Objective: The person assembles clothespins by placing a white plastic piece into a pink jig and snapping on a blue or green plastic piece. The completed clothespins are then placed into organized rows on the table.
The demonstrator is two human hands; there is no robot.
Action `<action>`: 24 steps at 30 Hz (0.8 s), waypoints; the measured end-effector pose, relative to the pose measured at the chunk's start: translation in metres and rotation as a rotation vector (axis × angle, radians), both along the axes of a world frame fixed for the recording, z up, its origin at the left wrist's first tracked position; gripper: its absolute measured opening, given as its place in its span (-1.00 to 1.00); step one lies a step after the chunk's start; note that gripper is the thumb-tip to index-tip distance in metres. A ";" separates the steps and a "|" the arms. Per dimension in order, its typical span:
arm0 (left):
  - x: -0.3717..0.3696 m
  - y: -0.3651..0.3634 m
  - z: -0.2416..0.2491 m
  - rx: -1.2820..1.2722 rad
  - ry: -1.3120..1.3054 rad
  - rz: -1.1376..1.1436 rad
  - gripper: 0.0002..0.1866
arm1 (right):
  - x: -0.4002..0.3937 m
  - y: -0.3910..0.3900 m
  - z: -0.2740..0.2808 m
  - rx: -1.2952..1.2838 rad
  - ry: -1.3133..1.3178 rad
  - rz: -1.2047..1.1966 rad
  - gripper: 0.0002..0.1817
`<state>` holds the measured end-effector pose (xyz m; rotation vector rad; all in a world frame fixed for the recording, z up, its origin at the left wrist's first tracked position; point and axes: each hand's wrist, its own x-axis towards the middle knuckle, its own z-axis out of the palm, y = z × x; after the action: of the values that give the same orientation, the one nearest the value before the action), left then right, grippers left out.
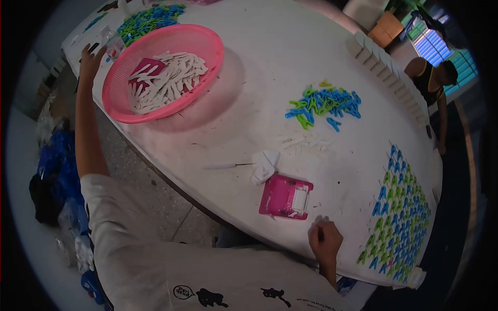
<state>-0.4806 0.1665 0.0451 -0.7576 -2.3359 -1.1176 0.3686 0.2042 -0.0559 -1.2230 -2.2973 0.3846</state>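
My left hand (91, 61) stretches to the far left table edge, beside a clear plastic container (111, 41). Its fingers are bent around a small dark object (94, 47), too small to name. Near the front edge my right hand (325, 239) rests loosely curled, with nothing visible in it. Just beyond it lies a pink tray (273, 196) with a white block (299, 200) inside. A crumpled white cloth or paper (265, 165) touches the tray's far side, and a white-handled thin tool (222, 166) points at it.
A pink basket (214, 54) holds white strips. Blue and green clothespins form a heap (324, 103), another far pile (148, 23) and rows (399, 223) at the right. White boxes (389, 70) line the far edge. Another person (433, 83) is beyond the table.
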 end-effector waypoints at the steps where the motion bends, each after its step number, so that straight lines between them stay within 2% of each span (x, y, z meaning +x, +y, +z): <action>1: 0.071 -0.021 0.013 -0.022 0.005 -0.024 -0.12 | -0.001 0.001 0.002 -0.022 0.005 -0.024 -0.87; 2: 0.159 -0.019 0.034 0.275 0.011 -0.254 -0.38 | -0.001 0.002 0.005 -0.023 -0.015 -0.011 -0.88; 4: 0.236 -0.049 0.012 0.340 -0.066 -0.548 -0.58 | -0.002 -0.001 0.006 -0.049 -0.033 -0.012 -0.88; 5: 0.285 -0.058 -0.010 0.332 -0.087 -0.600 -0.66 | -0.002 -0.001 0.007 -0.064 -0.031 -0.008 -0.88; 6: 0.334 -0.063 -0.032 0.237 -0.146 -0.760 -0.67 | -0.001 0.000 0.007 -0.070 -0.030 0.002 -0.89; 7: 0.375 -0.059 -0.037 0.015 -0.116 -0.942 -0.67 | -0.001 0.000 0.007 -0.077 -0.032 -0.001 -0.89; 8: 0.418 -0.045 -0.040 -0.109 -0.142 -1.001 -0.61 | -0.001 0.000 0.007 -0.089 -0.008 0.002 -0.89; 10: 0.450 -0.031 -0.078 -0.290 0.023 -0.948 -0.57 | 0.000 0.001 0.007 -0.089 0.011 0.026 -0.88; 12: 0.461 -0.032 -0.104 -0.310 0.049 -0.876 -0.55 | -0.001 0.002 0.008 -0.043 0.011 0.055 -0.88; 14: 0.467 -0.032 -0.106 -0.342 0.080 -0.811 -0.53 | -0.001 0.004 0.009 -0.056 0.020 0.060 -0.87; 17: 0.483 -0.030 -0.093 -0.458 -0.008 -0.725 -0.51 | 0.000 0.003 0.007 -0.075 0.058 0.061 -0.87; 19: 0.509 -0.019 -0.082 -0.282 -0.065 -0.737 -0.51 | 0.002 0.004 0.004 -0.070 0.087 0.059 -0.88; 22: 0.532 -0.001 -0.082 -0.374 0.094 -0.779 -0.52 | 0.005 0.004 0.002 -0.091 0.102 0.056 -0.88; 24: 0.535 0.009 -0.091 -0.377 0.089 -0.807 -0.56 | 0.006 0.004 0.007 -0.089 0.077 0.075 -0.89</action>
<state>0.0545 0.1752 -0.0458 -1.9575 -2.2196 -0.8780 0.3749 0.2084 -0.0485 -1.1462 -2.2860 0.5568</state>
